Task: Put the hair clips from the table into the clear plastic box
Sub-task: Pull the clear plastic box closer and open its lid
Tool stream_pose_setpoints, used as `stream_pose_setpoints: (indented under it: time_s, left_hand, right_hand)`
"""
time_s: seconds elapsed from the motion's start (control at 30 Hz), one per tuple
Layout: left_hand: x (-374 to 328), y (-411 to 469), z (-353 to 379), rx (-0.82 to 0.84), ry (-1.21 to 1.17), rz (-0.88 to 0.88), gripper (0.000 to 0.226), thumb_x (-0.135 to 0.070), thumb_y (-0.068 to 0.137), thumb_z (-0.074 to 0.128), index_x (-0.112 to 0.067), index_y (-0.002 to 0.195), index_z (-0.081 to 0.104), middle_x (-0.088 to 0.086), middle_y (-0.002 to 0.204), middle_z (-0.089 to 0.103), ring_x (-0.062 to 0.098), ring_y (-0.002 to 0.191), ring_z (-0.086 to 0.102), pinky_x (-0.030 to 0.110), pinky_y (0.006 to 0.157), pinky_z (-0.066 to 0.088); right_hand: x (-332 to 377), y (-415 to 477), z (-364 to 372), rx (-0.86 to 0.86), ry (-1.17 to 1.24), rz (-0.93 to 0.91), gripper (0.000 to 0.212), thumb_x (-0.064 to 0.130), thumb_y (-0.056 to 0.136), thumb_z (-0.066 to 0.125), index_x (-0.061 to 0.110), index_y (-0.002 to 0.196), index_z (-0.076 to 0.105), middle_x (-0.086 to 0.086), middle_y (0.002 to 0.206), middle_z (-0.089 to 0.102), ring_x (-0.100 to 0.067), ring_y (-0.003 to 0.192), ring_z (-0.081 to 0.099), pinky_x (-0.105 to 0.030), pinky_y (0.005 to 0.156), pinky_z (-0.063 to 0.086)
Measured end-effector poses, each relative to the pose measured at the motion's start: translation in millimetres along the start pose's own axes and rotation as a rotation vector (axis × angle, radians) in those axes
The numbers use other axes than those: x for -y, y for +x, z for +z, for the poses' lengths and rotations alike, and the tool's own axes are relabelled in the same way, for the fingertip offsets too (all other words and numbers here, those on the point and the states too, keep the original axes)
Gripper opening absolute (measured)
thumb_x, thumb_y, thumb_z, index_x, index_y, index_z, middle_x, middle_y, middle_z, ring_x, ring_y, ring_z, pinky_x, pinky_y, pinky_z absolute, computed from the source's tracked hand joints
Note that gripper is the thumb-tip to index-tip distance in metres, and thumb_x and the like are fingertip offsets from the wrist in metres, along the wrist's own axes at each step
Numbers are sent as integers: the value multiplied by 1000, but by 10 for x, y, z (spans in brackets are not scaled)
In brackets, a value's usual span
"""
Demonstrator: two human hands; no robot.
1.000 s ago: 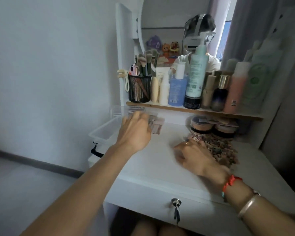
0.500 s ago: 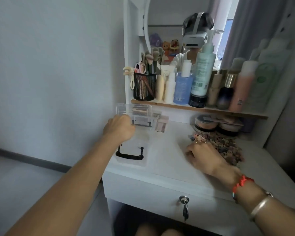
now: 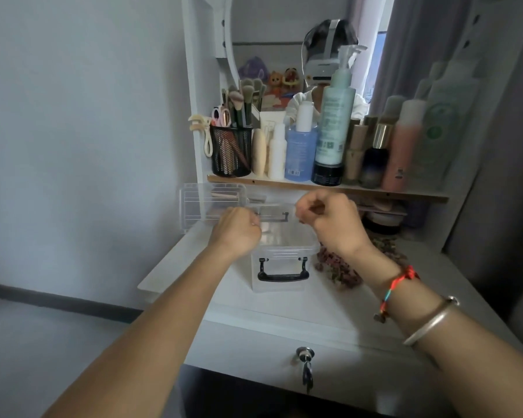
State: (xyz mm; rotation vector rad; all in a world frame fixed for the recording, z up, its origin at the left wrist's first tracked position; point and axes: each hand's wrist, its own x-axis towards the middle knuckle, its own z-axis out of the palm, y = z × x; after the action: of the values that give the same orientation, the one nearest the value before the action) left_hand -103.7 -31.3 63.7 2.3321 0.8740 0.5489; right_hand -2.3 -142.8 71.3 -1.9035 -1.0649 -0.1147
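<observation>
The clear plastic box (image 3: 284, 285), with a black handle on its near end, stands in the middle of the white dressing table (image 3: 314, 309). My left hand (image 3: 236, 233) is curled at the box's left rim. At its far right corner, the fingers of my right hand (image 3: 332, 227) are curled round the rim. A pile of small, mottled hair clips (image 3: 338, 268) lies on the table right of the box, partly hidden by my right wrist. Whether anything lies inside the box I cannot tell.
A second clear plastic piece (image 3: 206, 203) stands at the back left under the shelf (image 3: 314, 185). The shelf carries bottles and a black mesh brush cup (image 3: 231, 152). Round jars (image 3: 381, 221) sit behind the clips. A key (image 3: 305, 366) hangs in the drawer.
The box has moved from the table's left edge to the middle. My right hand left the clip pile and came up to the box's right side.
</observation>
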Motion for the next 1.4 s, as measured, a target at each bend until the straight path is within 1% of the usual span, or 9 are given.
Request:
stream_pose_setpoints:
  time_s: [0.23,0.4,0.5,0.57,0.7,0.83,1.07,1.2,1.4]
  left_hand:
    - [-32,5,24,-24,-9,2,32,-2,89,41,-6,111,65,12,129,58,30,121,51,32,98,41]
    - [-72,25,17,-10,-18,-13,31,-2,90,42,-6,112,64,11,133,55,29,125,47,33,103,39]
    - [-106,30,38,-8,-11,-25,28,-5,91,43,-4,110,64,13,131,55,30,124,47,35,103,40]
    - [-113,46,48,-5,-4,-38,27,-7,91,44,-5,111,63,15,129,56,31,122,47,36,102,41]
    - [-112,141,39,18,3,-64,27,-10,92,42,-5,110,62,17,120,59,32,114,53,37,98,44]
    - [-126,236,72,34,13,-62,24,-9,90,44,-9,101,65,17,118,61,32,112,54,36,96,45]
    - [-91,305,155,9,-23,-93,30,-7,91,42,-9,111,64,14,123,60,33,114,55,39,98,45]
    - [-105,352,171,-2,-42,-91,32,-7,91,41,-9,115,62,11,127,59,30,117,53,33,99,43]
    - [-95,378,177,-5,-65,-86,31,-7,92,40,-8,114,62,10,128,59,29,117,53,36,101,43]
  right_hand:
    - [-268,13,-134,-5,-148,106,16,6,86,56,9,90,71,-2,93,71,-16,95,63,-16,84,40]
    - [-483,-118,-66,495,-617,93,23,20,85,55,25,64,61,0,94,67,-20,107,58,-24,84,38]
    - [-491,-150,4,487,-700,38,28,22,86,52,23,58,55,-3,98,66,-22,117,49,-29,90,34]
    - [-475,-137,7,425,-723,7,19,19,87,50,25,77,65,-4,106,67,-24,116,52,-32,94,34]
    - [-419,18,-89,28,-261,31,13,13,85,58,19,90,68,-1,89,69,-19,90,61,-25,85,42]
    - [-291,155,-120,150,125,69,6,16,82,67,17,87,65,8,77,59,-3,71,52,-4,62,38]
    - [-651,84,-188,379,-448,89,17,14,87,56,16,94,72,0,103,71,-16,99,63,-27,91,47]
    - [-617,84,-120,505,-647,30,13,30,84,59,26,89,71,4,107,69,-19,103,61,-28,85,44]
    - [-550,138,11,496,-789,-103,34,15,86,50,22,56,36,-9,106,67,-29,102,58,-29,75,32]
